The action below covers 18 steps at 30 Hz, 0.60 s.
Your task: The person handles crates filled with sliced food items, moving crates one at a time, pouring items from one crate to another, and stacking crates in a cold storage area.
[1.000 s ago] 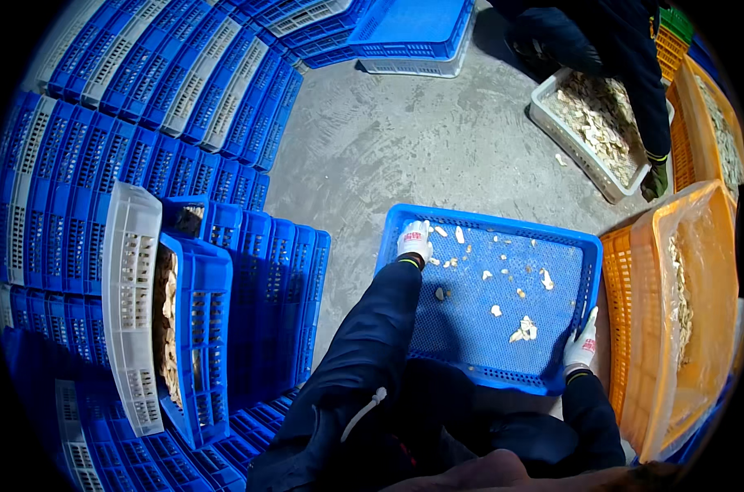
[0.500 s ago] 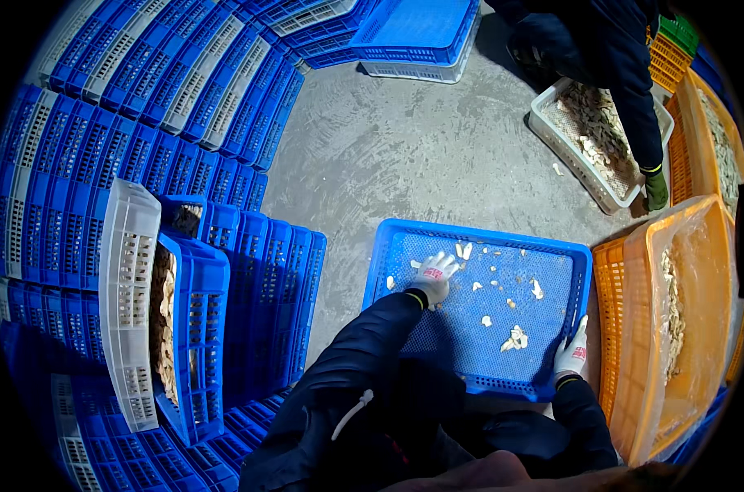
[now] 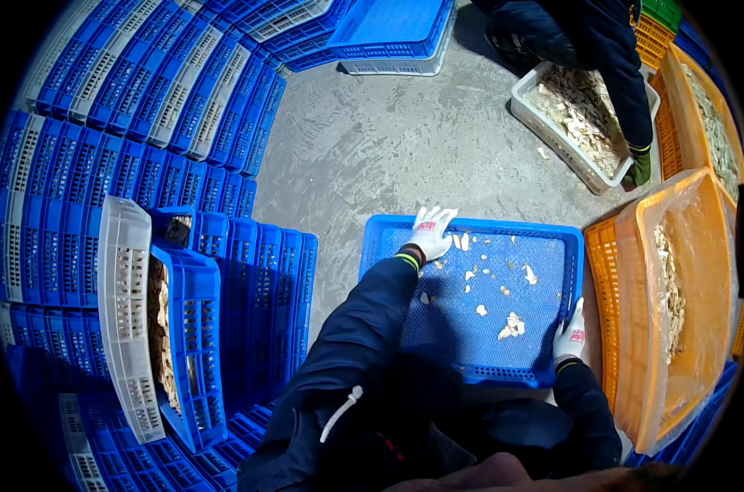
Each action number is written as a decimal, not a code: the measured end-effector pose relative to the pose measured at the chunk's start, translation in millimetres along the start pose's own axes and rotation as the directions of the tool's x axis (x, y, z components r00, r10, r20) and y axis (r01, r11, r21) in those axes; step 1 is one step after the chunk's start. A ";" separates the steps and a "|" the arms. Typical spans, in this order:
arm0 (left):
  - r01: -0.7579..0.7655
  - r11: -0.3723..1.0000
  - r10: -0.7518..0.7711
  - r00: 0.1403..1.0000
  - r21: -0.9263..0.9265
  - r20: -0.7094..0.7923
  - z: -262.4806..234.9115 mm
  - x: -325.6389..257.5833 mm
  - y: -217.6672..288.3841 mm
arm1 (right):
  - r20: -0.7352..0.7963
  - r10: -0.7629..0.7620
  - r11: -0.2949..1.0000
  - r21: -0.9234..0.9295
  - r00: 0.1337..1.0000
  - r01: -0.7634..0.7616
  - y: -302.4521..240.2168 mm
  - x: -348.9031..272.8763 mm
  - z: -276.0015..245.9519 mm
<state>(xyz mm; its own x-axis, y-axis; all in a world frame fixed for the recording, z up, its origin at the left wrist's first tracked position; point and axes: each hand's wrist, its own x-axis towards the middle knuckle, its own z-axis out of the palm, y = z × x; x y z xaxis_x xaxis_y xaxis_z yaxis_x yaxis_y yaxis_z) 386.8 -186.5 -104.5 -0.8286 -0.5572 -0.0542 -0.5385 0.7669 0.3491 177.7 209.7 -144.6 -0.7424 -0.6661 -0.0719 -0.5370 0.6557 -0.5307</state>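
Observation:
A shallow blue plastic tray (image 3: 503, 361) with a mesh bottom lies before me, with a few scattered pale, dried-looking slices (image 3: 511, 326) in it. My left hand (image 3: 431, 232), in a white glove, reaches to the tray's far rim near its left corner; its fingers are stretched and apart, with no slice visible in them. My right hand (image 3: 568, 340), also gloved in white, grips the tray's right rim. Part of its fingers is hidden by the rim. Just right of it stands an orange crate (image 3: 605, 303) with a clear plastic liner and more pale slices inside.
A co-worker's green-gloved hand (image 3: 639, 167) is at a white tray (image 3: 544, 135) of slices on the far right. Another lined orange crate (image 3: 671, 123) stands behind. Stacked blue crates (image 3: 85, 164) fill the left, near a tilted white crate (image 3: 128, 320). More trays (image 3: 388, 33) stand at the back.
My left hand has moved from over the mesh to the tray's far rim. My right hand stays at the right rim. Slices in the co-worker's tray look more spread out.

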 end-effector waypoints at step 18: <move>0.310 0.881 -0.355 0.932 0.358 0.068 63.6 -170.7 -60.7 | -0.023 0.026 0.999 0.027 0.999 -0.025 15.2 -1.0 6.6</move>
<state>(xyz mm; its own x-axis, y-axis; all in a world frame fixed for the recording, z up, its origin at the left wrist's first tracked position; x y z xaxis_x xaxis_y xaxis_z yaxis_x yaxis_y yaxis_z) 551.2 -117.8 -176.0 -0.5917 -0.7702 -0.2383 -0.7857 0.6171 -0.0437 172.9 218.0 -158.2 -0.7647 -0.6409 -0.0665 -0.5072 0.6624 -0.5513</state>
